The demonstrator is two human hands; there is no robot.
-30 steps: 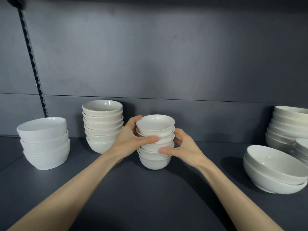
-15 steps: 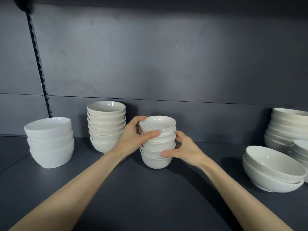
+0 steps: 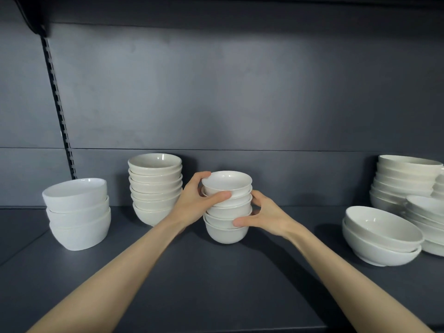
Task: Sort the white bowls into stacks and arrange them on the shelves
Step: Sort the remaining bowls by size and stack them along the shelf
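White small-bowl stack (image 3: 227, 207) stood at frame centre on dark shelf (image 3: 216, 284); left hand (image 3: 195, 203) and right hand (image 3: 265, 218) clasped its opposite sides.

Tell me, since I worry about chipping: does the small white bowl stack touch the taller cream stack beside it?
Apart. The head view shows the left hand between the small stack and the cream stack.
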